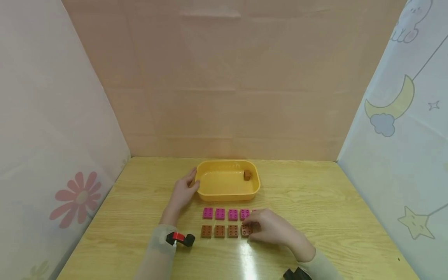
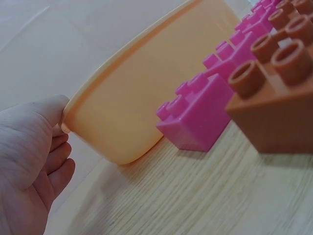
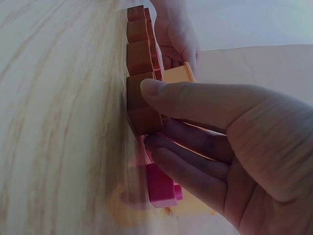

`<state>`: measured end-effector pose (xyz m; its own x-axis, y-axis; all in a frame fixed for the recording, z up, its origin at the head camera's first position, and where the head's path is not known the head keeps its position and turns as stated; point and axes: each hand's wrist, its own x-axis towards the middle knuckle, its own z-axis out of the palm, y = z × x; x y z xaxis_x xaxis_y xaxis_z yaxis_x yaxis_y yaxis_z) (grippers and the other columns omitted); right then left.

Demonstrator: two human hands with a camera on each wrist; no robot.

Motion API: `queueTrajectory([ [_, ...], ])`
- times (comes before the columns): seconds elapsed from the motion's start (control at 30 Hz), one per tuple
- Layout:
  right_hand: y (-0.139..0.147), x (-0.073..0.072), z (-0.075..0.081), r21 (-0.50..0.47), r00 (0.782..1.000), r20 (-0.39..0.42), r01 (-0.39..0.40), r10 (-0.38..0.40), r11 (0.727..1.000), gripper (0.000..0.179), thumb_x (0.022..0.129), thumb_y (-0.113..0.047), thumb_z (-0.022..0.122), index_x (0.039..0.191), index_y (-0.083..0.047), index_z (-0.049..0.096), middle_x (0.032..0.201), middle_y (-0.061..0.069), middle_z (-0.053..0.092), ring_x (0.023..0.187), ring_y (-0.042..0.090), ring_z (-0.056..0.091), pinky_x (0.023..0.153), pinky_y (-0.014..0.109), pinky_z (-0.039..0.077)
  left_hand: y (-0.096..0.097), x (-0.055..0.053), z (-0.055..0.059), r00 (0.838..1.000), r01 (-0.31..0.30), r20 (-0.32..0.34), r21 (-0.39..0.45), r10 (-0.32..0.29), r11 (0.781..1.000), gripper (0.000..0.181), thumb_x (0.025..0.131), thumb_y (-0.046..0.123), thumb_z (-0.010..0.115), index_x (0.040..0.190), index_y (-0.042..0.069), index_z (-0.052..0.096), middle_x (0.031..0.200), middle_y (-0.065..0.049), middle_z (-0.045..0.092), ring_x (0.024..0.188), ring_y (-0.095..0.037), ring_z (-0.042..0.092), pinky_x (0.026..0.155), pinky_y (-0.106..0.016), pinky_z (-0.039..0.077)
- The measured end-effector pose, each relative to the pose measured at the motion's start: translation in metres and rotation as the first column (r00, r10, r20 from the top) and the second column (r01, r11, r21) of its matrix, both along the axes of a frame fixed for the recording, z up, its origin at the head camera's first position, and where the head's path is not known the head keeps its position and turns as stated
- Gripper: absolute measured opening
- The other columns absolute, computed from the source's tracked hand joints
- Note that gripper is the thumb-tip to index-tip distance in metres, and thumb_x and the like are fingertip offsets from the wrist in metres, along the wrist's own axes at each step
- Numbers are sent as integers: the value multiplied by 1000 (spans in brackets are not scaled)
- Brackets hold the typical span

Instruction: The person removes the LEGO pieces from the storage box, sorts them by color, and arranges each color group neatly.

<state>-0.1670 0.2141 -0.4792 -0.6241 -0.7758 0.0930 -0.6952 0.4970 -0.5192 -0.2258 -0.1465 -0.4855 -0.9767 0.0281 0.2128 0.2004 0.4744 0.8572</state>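
Observation:
My left hand (image 1: 183, 191) grips the left end of a yellow plastic basin (image 1: 225, 197), its thumb at the rim and its fingers curled below in the left wrist view. One brown toy brick (image 1: 247, 175) lies inside the basin, toward the right. In front of the basin, my right hand (image 1: 271, 227) pinches the brown brick (image 3: 141, 100) at the right end of the nearer row, thumb on its near face and fingertips at the opposite side. That brick sits at table level, in line with the others. The right hand partly covers the last pink brick (image 3: 160, 186).
Several pink bricks (image 1: 220, 214) form a row just in front of the basin. Nearer to me runs a row of brown bricks (image 1: 219, 231), studs up. The wood-grain table (image 1: 140, 202) meets a tan back sheet and printed side sheets.

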Motion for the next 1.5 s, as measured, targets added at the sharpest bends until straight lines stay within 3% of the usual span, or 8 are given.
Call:
queueTrajectory([
  [0.3, 1, 2, 5, -32, 1000, 10, 10, -9, 999, 37, 83, -15, 91, 118, -10, 80, 112, -6, 76, 100, 8, 70, 92, 30, 62, 1, -1, -1, 1000, -1, 9, 14, 1, 1000, 56, 107, 15, 64, 157, -1, 46, 168, -17, 39, 156, -33, 35, 126, -45, 33],
  [0.5, 5, 1, 12, -82, 995, 100, 33, -25, 996, 38, 85, -12, 89, 122, -9, 79, 116, 0, 78, 101, 13, 72, 89, 30, 63, 0, -1, -1, 1000, -3, 3, 10, 3, 1000, 55, 107, 13, 65, 157, -2, 47, 168, -16, 40, 156, -33, 35, 126, -45, 32],
  [0.6, 9, -3, 15, -129, 991, 134, 30, -12, 991, 37, 87, -11, 88, 123, -8, 79, 119, 3, 78, 103, 16, 74, 90, 30, 64, 0, -2, -2, 1000, -5, 3, 16, 5, 1000, 55, 107, 13, 65, 156, -3, 47, 168, -17, 40, 156, -33, 35, 126, -45, 33],
  [0.77, 17, -10, 20, -210, 992, 123, 2, 24, 978, 34, 90, -8, 85, 124, -5, 78, 114, 5, 79, 100, 22, 75, 88, 35, 66, 0, -1, -2, 1000, 3, 1, 10, -3, 1000, 55, 107, 14, 65, 156, -3, 48, 167, -16, 41, 156, -33, 35, 126, -44, 33],
  [1.0, 24, -21, 23, -257, 986, 166, 24, 19, 966, 36, 95, -11, 83, 127, 1, 75, 109, 8, 79, 100, 27, 76, 88, 40, 67, 1, 0, 0, 1000, 16, -5, 25, -16, 1000, 54, 107, 12, 65, 155, -5, 48, 167, -16, 41, 155, -34, 36, 125, -45, 34],
  [1.23, 27, -40, 22, -319, 975, 219, 102, -32, 942, 33, 98, -12, 79, 127, 2, 74, 120, 19, 76, 105, 31, 75, 91, 43, 65, 0, -2, -2, 1000, 12, -3, -2, -12, 1000, 55, 107, 14, 64, 156, -3, 47, 168, -18, 39, 156, -34, 36, 126, -45, 33],
  [1.5, 17, -70, 22, -404, 932, 324, 290, -160, 868, 41, 100, -19, 79, 138, -5, 71, 130, 23, 72, 113, 27, 73, 92, 29, 63, 0, -2, -1, 1000, 11, 6, -10, -11, 1000, 55, 108, 15, 64, 157, -2, 46, 167, -15, 41, 156, -32, 35, 128, -45, 30],
])
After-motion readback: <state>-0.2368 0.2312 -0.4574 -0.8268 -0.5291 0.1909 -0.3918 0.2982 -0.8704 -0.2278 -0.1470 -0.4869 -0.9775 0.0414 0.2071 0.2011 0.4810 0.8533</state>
